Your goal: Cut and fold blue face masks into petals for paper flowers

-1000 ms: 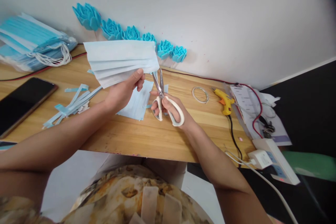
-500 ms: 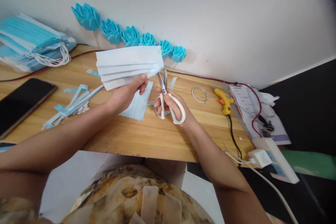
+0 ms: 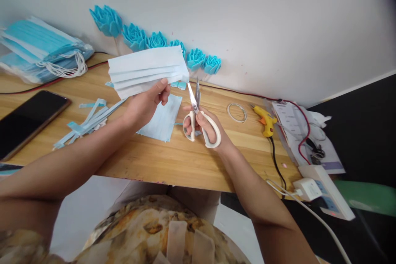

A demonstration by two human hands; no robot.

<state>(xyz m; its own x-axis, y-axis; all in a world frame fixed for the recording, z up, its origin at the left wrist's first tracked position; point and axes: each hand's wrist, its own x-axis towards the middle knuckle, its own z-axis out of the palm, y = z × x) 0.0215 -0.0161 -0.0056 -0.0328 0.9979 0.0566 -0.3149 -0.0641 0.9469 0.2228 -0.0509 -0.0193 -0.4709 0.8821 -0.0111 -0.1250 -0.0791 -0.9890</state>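
My left hand (image 3: 151,101) pinches the lower edge of a pale, pleated face mask (image 3: 145,70), held up above the table with no ear loops showing. In my right hand (image 3: 206,121) is a pair of scissors (image 3: 195,107) with cream handles. Their blades are parted and point up, close to the mask's lower right corner. On the wood below lies a flat light-blue mask sheet (image 3: 163,119), partly covered by my left hand. A heap of cut blue and white strips (image 3: 88,123) rests left of my left wrist, partly behind the forearm.
Blue folded flowers (image 3: 107,20) stand along the wall. At the left are a stack of masks (image 3: 40,45) and a phone (image 3: 31,119). To the right lie a wire ring (image 3: 236,112), a yellow glue gun (image 3: 264,119), papers (image 3: 287,121) and a power strip (image 3: 328,194) with cords.
The left hand and mask have shifted slightly left and up, away from the scissors. A small blue piece now shows on the table beneath the mask's right corner. The scissors hardly moved.
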